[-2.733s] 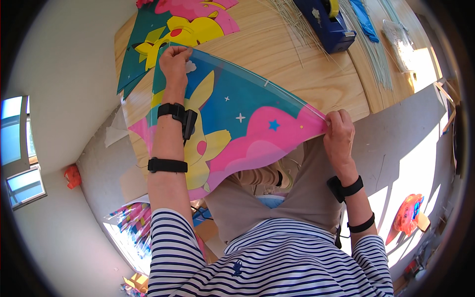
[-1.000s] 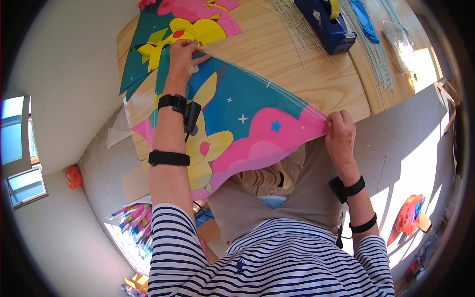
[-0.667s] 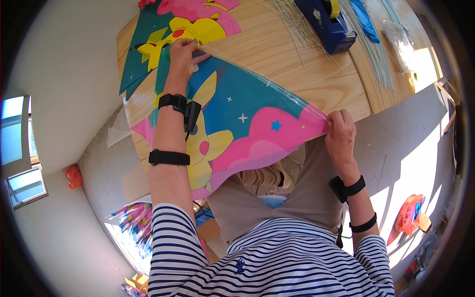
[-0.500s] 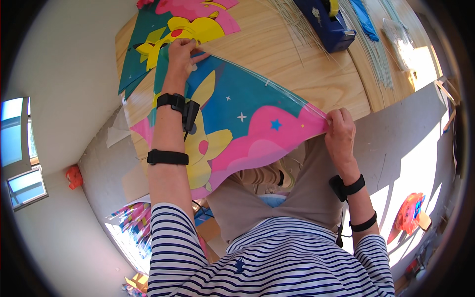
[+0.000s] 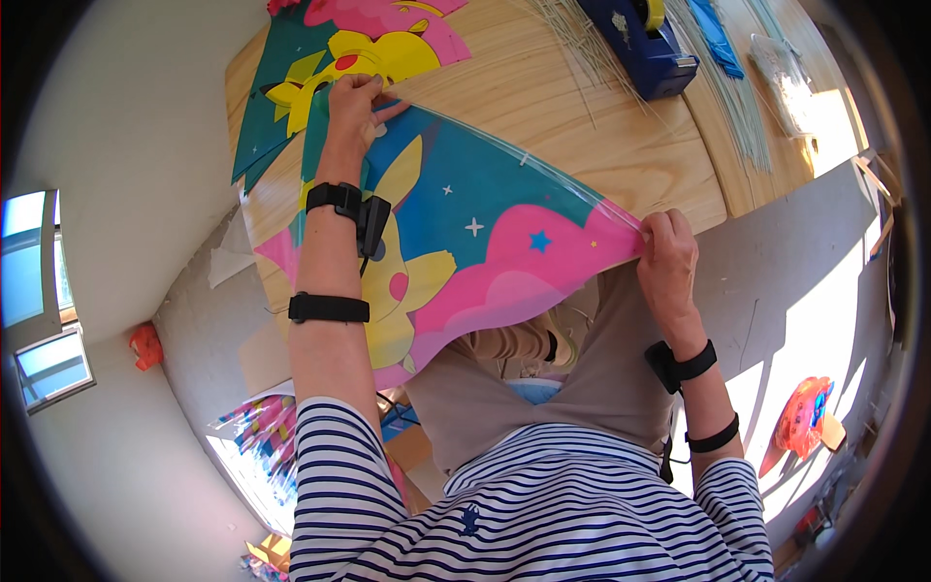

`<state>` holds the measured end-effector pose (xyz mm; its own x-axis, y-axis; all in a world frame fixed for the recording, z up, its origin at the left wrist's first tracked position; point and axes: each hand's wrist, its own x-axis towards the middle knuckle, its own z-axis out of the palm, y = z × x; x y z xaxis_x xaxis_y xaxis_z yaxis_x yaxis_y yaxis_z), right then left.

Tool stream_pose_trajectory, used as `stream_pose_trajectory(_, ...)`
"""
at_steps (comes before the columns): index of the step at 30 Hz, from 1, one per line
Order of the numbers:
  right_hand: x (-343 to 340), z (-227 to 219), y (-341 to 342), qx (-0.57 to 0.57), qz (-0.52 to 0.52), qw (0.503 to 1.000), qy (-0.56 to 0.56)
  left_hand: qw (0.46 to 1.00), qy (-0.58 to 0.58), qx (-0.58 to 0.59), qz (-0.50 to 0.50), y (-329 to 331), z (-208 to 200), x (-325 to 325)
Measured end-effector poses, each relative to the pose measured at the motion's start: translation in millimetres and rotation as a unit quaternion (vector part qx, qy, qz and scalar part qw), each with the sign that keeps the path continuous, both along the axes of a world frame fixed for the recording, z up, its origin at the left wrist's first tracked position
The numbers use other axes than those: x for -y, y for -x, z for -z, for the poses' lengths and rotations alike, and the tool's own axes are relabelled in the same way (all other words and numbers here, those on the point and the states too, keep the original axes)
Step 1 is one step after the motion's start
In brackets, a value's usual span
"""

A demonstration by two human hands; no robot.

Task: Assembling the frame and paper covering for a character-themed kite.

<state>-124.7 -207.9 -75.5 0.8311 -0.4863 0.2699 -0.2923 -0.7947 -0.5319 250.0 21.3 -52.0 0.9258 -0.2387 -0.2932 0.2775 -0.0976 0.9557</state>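
A thin printed kite sail in teal, blue and pink, with a yellow cartoon figure, white sparkles and a blue star, stretches between my hands. Its near part hangs off the table over my lap. My left hand is at the far corner, thumb and forefinger pinched together on the sail while the other fingers point right. At the right corner, my right hand is closed on the pink tip. The edge between them runs straight, with a pale, shiny strip along it. My left forearm covers part of the figure.
More printed sails lie stacked at the table's far left. A dark blue tape dispenser stands at the far right, between bundles of thin pale rods. Beyond are a blue packet and a clear bag. The wooden table has a curved near edge.
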Motion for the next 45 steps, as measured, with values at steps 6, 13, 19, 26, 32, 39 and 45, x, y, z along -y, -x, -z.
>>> stream_pose_trajectory(6,0.0,1.3,-0.3,0.006,-0.001,1.0,0.002,1.0,0.006,0.0,0.003,1.8,-1.3,-3.7)
stream_pose_trajectory(13,0.1,-1.5,-0.3,0.001,-0.003,1.0,0.007,1.0,0.0,-0.003,-0.005,5.6,-0.8,-6.2)
stream_pose_trajectory(19,2.2,-1.1,-0.1,0.005,-0.008,1.0,0.005,1.0,-0.002,-0.003,-0.011,5.8,2.6,-9.1)
stream_pose_trajectory(26,1.2,-1.0,-0.8,0.008,-0.006,1.0,0.003,0.999,0.006,0.038,-0.006,6.1,2.6,-4.0)
stream_pose_trajectory(32,1.8,-0.4,-0.6,0.008,-0.006,1.0,-0.001,1.0,0.003,0.018,-0.018,6.0,1.2,-2.8)
stream_pose_trajectory(39,1.8,1.0,-0.2,0.001,-0.003,1.0,0.003,1.0,-0.001,0.012,-0.024,9.5,-0.9,-0.5)
stream_pose_trajectory(45,1.4,0.0,-1.0,-0.001,-0.004,1.0,0.003,1.0,0.002,0.001,-0.023,10.7,-1.8,0.0)
